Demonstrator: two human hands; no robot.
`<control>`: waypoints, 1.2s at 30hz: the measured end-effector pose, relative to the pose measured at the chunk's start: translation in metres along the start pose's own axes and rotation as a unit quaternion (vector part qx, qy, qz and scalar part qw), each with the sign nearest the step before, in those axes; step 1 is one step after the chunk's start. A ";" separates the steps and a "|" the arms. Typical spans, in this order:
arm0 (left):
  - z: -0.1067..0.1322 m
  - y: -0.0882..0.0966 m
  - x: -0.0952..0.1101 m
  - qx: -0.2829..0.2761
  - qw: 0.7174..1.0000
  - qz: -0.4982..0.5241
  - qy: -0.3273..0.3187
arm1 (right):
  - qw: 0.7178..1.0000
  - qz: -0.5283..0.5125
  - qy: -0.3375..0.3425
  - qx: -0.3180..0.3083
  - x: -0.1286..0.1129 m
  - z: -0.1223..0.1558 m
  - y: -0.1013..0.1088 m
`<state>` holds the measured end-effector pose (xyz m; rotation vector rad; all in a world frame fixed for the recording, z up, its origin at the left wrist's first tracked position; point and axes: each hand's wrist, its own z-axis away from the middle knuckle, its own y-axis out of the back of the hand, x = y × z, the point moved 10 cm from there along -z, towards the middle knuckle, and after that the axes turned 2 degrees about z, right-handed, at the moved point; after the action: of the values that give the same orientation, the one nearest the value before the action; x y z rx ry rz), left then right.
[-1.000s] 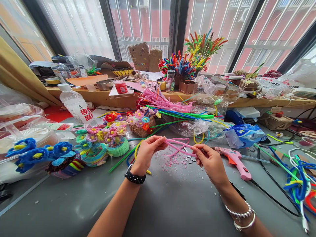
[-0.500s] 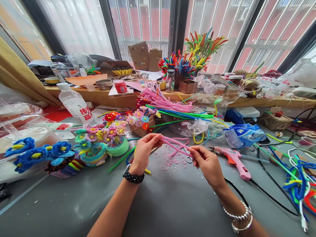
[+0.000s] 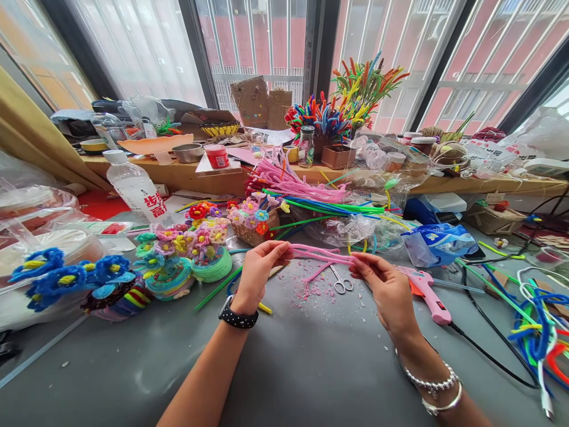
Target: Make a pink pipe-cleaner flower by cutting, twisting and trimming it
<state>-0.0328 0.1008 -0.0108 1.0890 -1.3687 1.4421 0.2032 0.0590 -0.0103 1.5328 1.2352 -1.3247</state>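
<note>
A pink pipe cleaner (image 3: 320, 256), folded into side-by-side strands, stretches between my two hands above the table. My left hand (image 3: 263, 268), with a dark watch at the wrist, pinches its left end between thumb and fingers. At the other end, my right hand (image 3: 386, 292) pinches it too; bracelets circle that wrist. Another pink piece slants down below the strands; whether it joins them I cannot tell. Small scissors (image 3: 342, 284) lie under the strands, near my right fingers, among pink fuzz scraps (image 3: 311, 295). Just beyond my right hand lies a pink glue gun (image 3: 427, 295), partly covered by it.
Blue pipe-cleaner flowers (image 3: 66, 279) and small flower pots (image 3: 212, 265) stand at the left, near a plastic bottle (image 3: 136, 187). Behind my hands is a bundle of pink pipe cleaners (image 3: 293, 178). A blue packet (image 3: 440, 243) and tangled cables (image 3: 533, 320) occupy the right.
My right hand has moved right and slightly up, drawing the pink strands closer together and straighter. The scissors now show more fully, while the glue gun's nozzle is covered by my hand.
</note>
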 end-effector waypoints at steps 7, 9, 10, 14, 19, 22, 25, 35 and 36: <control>-0.001 0.001 -0.002 -0.002 1.000 0.014 0.019 | 0.996 -0.069 -0.052 0.022 0.010 0.000 0.003; -0.002 0.002 -0.003 0.000 1.000 0.018 0.018 | 0.992 -0.096 -0.078 0.014 0.014 0.000 0.000; -0.002 0.002 -0.003 -0.002 1.000 0.018 0.017 | 0.990 -0.111 -0.092 0.009 0.016 0.000 -0.001; -0.001 0.000 -0.004 -0.015 1.000 0.016 0.012 | 0.980 -0.151 -0.129 -0.003 0.019 0.002 -0.006; -0.001 -0.002 -0.004 -0.026 0.999 0.022 0.004 | 0.968 -0.195 -0.161 -0.008 0.025 0.001 -0.006; -0.002 -0.001 -0.002 -0.023 0.998 0.050 -0.002 | 0.961 -0.206 -0.183 -0.014 0.031 0.001 -0.006; -0.003 0.000 -0.001 -0.016 0.997 0.082 -0.005 | 0.956 -0.213 -0.201 -0.022 0.036 0.000 -0.007; -0.001 0.003 0.005 0.018 0.989 0.139 -0.049 | 0.974 -0.140 -0.165 -0.059 0.023 -0.001 -0.009; -0.001 0.003 0.006 0.018 0.990 0.129 -0.055 | 0.982 -0.107 -0.142 -0.070 0.020 -0.001 -0.010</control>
<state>-0.0375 0.1016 -0.0056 1.0569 -1.6142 1.6163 0.1939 0.0665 -0.0289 1.0926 1.3032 -1.5005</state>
